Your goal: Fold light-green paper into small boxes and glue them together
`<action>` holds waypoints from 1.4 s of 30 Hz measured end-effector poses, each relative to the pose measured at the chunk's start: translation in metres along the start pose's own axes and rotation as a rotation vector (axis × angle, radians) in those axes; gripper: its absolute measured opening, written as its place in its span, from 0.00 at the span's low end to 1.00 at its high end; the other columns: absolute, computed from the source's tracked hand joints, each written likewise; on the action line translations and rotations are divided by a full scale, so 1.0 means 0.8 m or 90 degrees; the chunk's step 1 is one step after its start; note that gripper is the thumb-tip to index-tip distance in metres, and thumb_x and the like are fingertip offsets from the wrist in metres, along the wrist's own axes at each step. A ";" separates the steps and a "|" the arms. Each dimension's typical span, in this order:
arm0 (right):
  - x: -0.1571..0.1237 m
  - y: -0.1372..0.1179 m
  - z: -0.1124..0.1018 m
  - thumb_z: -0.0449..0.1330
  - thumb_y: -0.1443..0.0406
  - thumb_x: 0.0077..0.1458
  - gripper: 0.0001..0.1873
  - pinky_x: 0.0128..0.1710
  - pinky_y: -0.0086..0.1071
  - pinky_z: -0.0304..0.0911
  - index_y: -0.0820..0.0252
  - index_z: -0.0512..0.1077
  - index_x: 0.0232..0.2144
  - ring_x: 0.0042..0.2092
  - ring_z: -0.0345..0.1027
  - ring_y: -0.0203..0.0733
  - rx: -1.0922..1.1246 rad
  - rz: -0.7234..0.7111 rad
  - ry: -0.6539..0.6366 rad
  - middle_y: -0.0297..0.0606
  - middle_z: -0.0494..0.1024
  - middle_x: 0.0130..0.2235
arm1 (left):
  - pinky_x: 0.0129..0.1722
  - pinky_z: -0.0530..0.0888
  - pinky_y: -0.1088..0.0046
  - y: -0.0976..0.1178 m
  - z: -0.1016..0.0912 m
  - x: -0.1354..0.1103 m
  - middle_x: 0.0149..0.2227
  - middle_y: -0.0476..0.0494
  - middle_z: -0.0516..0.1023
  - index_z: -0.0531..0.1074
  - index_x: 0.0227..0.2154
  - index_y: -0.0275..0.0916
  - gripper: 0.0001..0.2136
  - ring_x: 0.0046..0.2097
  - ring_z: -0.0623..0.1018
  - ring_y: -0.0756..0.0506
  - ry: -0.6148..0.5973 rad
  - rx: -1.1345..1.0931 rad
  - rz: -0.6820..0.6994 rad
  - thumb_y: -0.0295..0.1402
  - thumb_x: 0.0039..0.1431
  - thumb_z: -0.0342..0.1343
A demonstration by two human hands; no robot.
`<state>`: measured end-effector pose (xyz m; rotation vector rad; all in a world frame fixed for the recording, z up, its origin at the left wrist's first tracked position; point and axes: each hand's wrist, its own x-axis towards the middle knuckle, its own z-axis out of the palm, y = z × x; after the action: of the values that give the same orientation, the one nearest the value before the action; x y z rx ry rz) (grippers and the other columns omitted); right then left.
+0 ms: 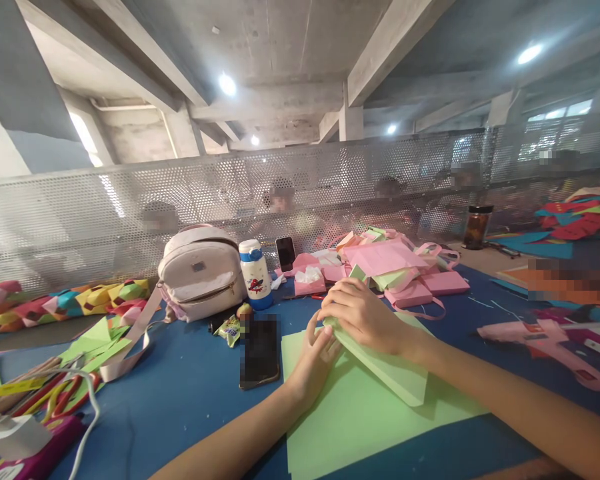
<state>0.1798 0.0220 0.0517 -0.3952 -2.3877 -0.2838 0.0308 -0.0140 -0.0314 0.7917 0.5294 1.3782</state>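
A folded light green paper piece (387, 363), shaped like a long flat tube or box, lies at a slant over larger light green sheets (340, 430). My right hand (363, 313) covers its far end from above, fingers bent over the edge. Close against that same end, my left hand (320, 357) has its thumb and fingers curled on the paper. Both hands meet there, and the fingertips partly hide the folded end. Just left of the sheets, a dark phone (260, 353) lies flat on the blue table (190, 400).
Behind stand a pale backpack (203, 273), a bottle (256, 277), an upright phone (285, 254) and a pink paper pile (385, 257). A pink glue gun (540, 340) lies right. Scissors (63, 397) and a white charger (17, 437) with cable sit left. A perforated metal screen (105, 227) runs behind.
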 end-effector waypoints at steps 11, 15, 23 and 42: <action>0.002 0.001 0.002 0.59 0.72 0.62 0.06 0.51 0.40 0.58 0.58 0.75 0.35 0.43 0.68 0.43 -0.014 -0.001 0.010 0.35 0.78 0.37 | 0.52 0.72 0.65 0.002 0.003 -0.002 0.42 0.43 0.79 0.63 0.57 0.42 0.34 0.47 0.80 0.42 0.020 -0.025 -0.015 0.37 0.48 0.71; 0.005 0.002 0.003 0.61 0.71 0.61 0.04 0.51 0.42 0.58 0.58 0.75 0.34 0.43 0.68 0.43 -0.013 -0.002 0.008 0.34 0.78 0.37 | 0.52 0.72 0.66 0.000 0.002 -0.002 0.43 0.44 0.78 0.61 0.58 0.45 0.36 0.47 0.80 0.44 0.030 -0.035 -0.016 0.37 0.48 0.72; 0.009 0.001 0.004 0.61 0.70 0.61 0.05 0.50 0.41 0.59 0.60 0.74 0.32 0.42 0.68 0.43 -0.015 0.001 -0.008 0.35 0.78 0.36 | 0.54 0.71 0.65 0.000 -0.001 0.000 0.45 0.42 0.79 0.63 0.58 0.45 0.33 0.49 0.79 0.43 0.009 -0.013 -0.009 0.38 0.51 0.69; 0.004 0.011 -0.005 0.59 0.66 0.64 0.07 0.46 0.39 0.54 0.57 0.76 0.34 0.40 0.66 0.42 0.036 0.033 0.063 0.33 0.79 0.36 | 0.55 0.70 0.63 -0.003 -0.005 0.000 0.45 0.42 0.79 0.64 0.57 0.45 0.31 0.50 0.79 0.42 0.013 -0.009 -0.007 0.39 0.51 0.69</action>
<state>0.1828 0.0293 0.0577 -0.4063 -2.2796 -0.2074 0.0290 -0.0133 -0.0357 0.7630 0.5386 1.3789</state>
